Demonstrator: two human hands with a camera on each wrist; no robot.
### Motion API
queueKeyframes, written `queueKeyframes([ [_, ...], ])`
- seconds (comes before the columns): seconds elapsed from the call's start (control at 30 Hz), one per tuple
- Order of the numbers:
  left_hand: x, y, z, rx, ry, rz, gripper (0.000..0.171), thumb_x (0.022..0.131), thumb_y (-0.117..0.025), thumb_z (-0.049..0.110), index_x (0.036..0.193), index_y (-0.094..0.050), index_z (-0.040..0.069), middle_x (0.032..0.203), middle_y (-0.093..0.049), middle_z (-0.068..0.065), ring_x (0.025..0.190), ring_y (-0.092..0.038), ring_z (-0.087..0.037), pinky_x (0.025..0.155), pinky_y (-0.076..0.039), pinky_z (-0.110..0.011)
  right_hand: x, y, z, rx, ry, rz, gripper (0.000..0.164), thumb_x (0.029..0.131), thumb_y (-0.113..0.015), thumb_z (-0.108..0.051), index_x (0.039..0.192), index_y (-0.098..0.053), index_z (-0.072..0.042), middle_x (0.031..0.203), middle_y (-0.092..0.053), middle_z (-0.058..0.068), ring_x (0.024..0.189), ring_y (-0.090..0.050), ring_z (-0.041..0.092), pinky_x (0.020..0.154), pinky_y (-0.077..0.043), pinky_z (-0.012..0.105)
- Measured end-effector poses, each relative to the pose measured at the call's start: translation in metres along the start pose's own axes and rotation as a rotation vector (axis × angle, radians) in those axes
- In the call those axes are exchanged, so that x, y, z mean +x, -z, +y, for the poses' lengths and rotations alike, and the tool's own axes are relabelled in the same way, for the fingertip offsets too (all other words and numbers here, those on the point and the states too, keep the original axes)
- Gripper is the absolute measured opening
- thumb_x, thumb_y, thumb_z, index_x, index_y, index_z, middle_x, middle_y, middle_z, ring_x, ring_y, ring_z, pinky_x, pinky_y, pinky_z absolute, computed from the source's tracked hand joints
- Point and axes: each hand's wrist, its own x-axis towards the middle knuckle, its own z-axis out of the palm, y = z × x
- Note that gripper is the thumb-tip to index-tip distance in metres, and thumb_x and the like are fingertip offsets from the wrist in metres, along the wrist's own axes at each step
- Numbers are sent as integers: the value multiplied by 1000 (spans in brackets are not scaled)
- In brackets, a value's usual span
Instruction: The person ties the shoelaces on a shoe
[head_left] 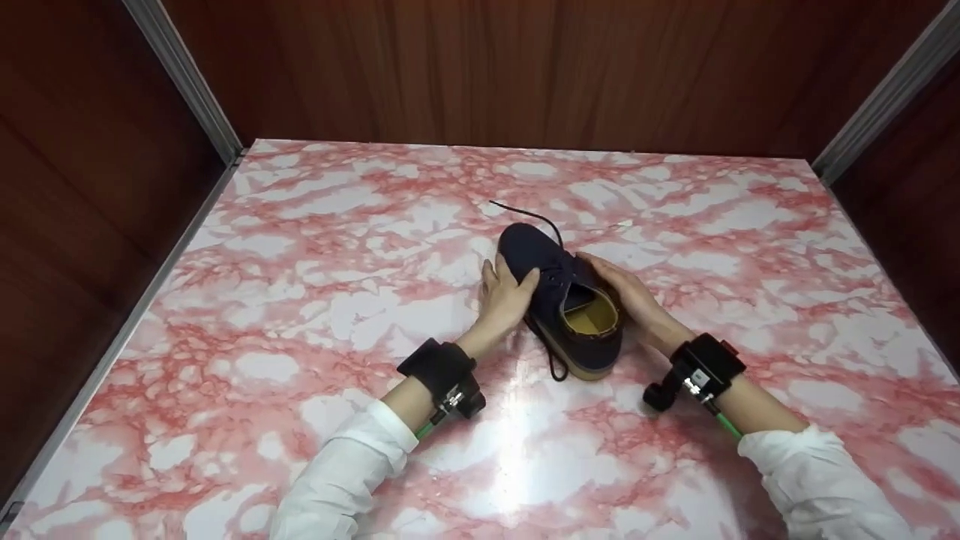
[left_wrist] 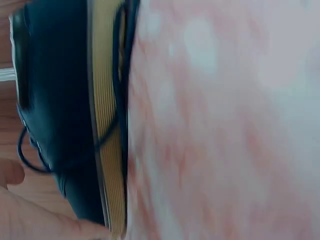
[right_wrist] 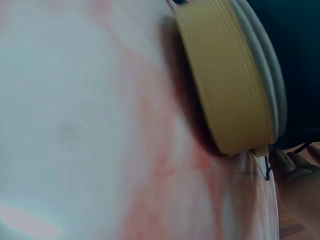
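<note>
A dark navy lace-up shoe (head_left: 551, 274) with a tan sole is on the pink-and-white marbled surface, its toe pointing away and a little left. My left hand (head_left: 508, 296) grips its left front side, thumb on the upper near the eyelets and fingers by the toe. Along the right side, beside the collar, my right hand (head_left: 628, 292) holds it; the thumb is hidden in the head view. One loose lace (head_left: 529, 212) trails past the toe. Another lace (left_wrist: 117, 95) hangs along the sole (left_wrist: 107, 125). At the heel, the sole (right_wrist: 227, 80) shows in the right wrist view.
Dark wood panels (head_left: 480, 75) enclose the marbled surface (head_left: 337, 225) at the back and both sides, with grey metal posts (head_left: 187, 75) at the corners. Each wrist carries a black strapped camera (head_left: 469, 397) with a green cable.
</note>
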Motion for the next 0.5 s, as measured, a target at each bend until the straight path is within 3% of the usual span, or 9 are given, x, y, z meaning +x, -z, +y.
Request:
queueKeyframes([
  [0.13,-11,-8,5,-35,23,-14,72,69,-31,49,117,-3,4,118,0,-16,103,-6,-28,80,-9,-34,10,-2,-8,42,-50,-61,38,78,-33,-25,114,-26,-15,116,-22,2,99,-26,10,80,-14,26],
  [0.3,-15,-20,7,-65,24,-28,72,69,-30,51,117,-3,4,118,3,-14,104,0,-25,81,-8,-33,19,-5,-14,-61,-107,-37,41,75,-39,-26,113,-28,-17,115,-24,2,97,-29,10,77,-21,27],
  [0.5,-15,-24,8,-33,4,-2,71,70,-27,50,117,-3,2,118,3,-15,104,2,-23,80,-8,-34,22,-10,-15,-121,-121,-31,40,74,-40,-27,112,-30,-18,114,-24,0,98,-27,10,76,-22,28],
])
